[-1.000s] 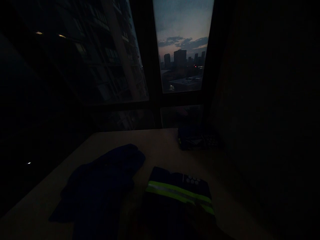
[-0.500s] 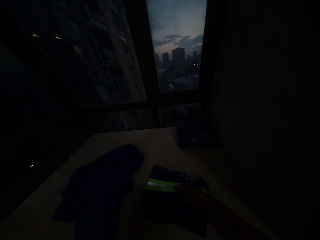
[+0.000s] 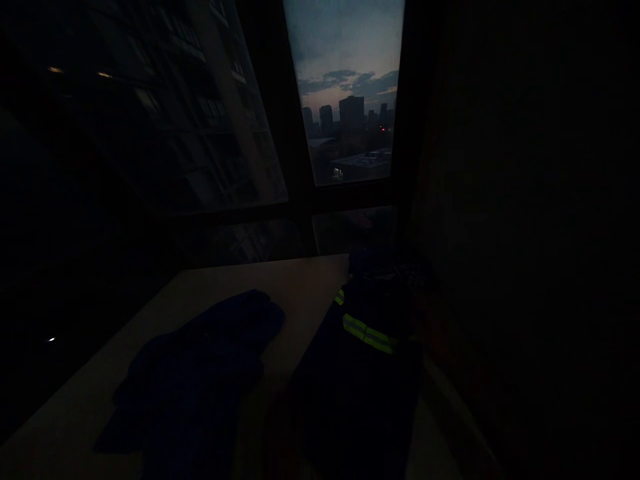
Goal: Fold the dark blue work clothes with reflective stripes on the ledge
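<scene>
A dark navy garment with yellow-green reflective stripes (image 3: 370,335) spreads over the right half of the table, its far end reaching a folded dark bundle (image 3: 373,259). At the garment's right edge, very dim, is my right hand (image 3: 431,320), with the forearm coming from the lower right. Darkness hides its fingers, so I cannot see how it holds the cloth. A faint reddish shape beside the garment's lower left edge appears to be my left hand (image 3: 281,427); its fingers are lost in shadow. Left of it lies a crumpled blue garment (image 3: 200,367).
The pale tabletop (image 3: 165,303) runs up to a dark window frame (image 3: 300,200). Outside the window are a dusk sky and building silhouettes (image 3: 352,115). A dark wall (image 3: 500,200) stands close on the right.
The striped garment, compactly folded before, now extends farther toward the window, its stripes shifted up and tilted. My right hand has moved away and to the right. The view has shifted slightly.
</scene>
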`<state>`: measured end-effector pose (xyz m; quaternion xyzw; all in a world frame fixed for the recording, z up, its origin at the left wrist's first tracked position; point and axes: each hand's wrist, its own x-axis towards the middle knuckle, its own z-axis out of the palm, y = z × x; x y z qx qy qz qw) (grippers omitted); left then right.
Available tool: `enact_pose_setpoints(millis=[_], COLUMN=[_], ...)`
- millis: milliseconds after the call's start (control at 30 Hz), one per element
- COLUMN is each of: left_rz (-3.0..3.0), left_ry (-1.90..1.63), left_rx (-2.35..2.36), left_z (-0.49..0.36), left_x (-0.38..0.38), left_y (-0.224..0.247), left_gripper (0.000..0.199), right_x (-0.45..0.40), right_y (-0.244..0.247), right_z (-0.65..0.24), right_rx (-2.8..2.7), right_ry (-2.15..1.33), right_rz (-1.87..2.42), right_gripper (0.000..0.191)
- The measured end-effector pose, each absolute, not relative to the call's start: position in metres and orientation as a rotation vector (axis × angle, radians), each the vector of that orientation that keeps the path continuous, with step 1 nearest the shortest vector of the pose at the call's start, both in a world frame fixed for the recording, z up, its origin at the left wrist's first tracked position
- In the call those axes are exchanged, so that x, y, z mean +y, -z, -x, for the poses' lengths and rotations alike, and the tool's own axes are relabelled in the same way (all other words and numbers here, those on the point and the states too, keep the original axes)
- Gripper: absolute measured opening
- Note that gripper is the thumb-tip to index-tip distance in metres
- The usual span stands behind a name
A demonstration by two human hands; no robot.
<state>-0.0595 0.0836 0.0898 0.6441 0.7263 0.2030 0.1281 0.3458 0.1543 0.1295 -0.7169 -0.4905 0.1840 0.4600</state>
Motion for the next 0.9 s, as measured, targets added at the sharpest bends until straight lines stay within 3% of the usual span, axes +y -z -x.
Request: enact_pose_setpoints(millis=[200,433,600,733,900], left_rz=[-1.97,-2.103,-2.314,-2.241,-1.922], left_ry=[-0.162,-0.057,-0.152,-0.202,-0.503], left_rx=[1.936,1.84,1.782,1.694,1.569], left_z=[0.009,-0.046,-0.066,-0.066,-0.048], left_x=[0.075,0.067,0.078,0.104,0.128], left_y=[-0.084,-0.066,-0.042,-0.04,-0.06], left_gripper=[0.06,0.09,0.051,0.053,0.046], right_x=[0.096,0.09,0.095,0.103,0.107], right_y=[-0.059,-0.056,-0.068,-0.076,-0.081], right_z=[-0.278,-0.268,-0.275,-0.28,-0.283], right_rx=[-1.664,-1.912,-1.968,-2.02,-1.806], right_ry=[-0.574,-0.498,-0.611,-0.735,-0.793], right_rz=[1.825,2.111,2.214,2.227,2.207], right_gripper=[0.045,0.059,0.065,0.055,0.04])
